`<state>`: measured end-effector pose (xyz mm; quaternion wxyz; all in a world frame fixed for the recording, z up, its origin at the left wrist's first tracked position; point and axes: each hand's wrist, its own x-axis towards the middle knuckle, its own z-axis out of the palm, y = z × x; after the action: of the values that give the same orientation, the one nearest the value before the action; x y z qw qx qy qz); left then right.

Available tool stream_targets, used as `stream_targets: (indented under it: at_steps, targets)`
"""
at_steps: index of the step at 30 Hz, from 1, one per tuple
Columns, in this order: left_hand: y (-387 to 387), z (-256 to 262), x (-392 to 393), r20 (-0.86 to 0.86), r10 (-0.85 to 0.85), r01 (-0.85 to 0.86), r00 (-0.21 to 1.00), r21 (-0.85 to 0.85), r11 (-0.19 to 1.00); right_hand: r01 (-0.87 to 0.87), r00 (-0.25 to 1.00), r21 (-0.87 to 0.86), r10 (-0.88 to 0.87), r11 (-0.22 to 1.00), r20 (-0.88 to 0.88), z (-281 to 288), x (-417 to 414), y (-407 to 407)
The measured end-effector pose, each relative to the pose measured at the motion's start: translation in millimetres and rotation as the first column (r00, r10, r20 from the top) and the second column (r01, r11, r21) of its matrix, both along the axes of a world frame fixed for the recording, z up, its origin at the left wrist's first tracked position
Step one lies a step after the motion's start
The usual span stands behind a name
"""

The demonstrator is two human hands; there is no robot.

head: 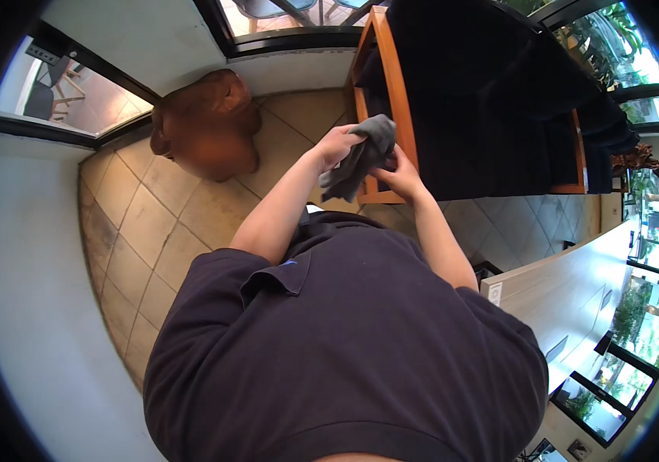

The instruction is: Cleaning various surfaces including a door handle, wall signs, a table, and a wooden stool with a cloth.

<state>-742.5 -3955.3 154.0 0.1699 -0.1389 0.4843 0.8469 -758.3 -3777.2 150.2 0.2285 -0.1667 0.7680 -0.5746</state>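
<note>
A crumpled grey cloth hangs in folds between my two hands, in front of my body. My left hand grips its left side, with the thumb lying over the fabric. From the right, my right hand holds the cloth's other side, its fingers partly hidden behind the folds. Just beyond the right hand is the orange-brown wooden armrest frame of a sofa with black cushions.
A brown carved wooden stool or stump stands on the tiled floor to the left, by a white wall. At right is a long pale wood-topped table. Large windows line the right side.
</note>
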Motion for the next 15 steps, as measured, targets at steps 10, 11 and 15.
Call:
stream_targets:
  at_steps: [10, 11, 15]
  targets:
    - [-144, 52, 36, -0.215, 0.180, -0.258, 0.960, -0.423, 0.869, -0.011, 1.000, -0.193, 0.014, 0.981, 0.014, 54, -24, -108]
    - [-150, 52, 37, -0.210, 0.172, -0.249, 0.962, -0.429, 0.868, 0.010, 0.999, -0.074, -0.013, 0.997, -0.040, 55, -27, -108]
    - [-165, 50, 37, -0.209, 0.113, -0.218, 0.971, -0.599, 0.771, 0.168, 0.982, -0.162, -0.180, 0.972, -0.063, 68, -22, -108]
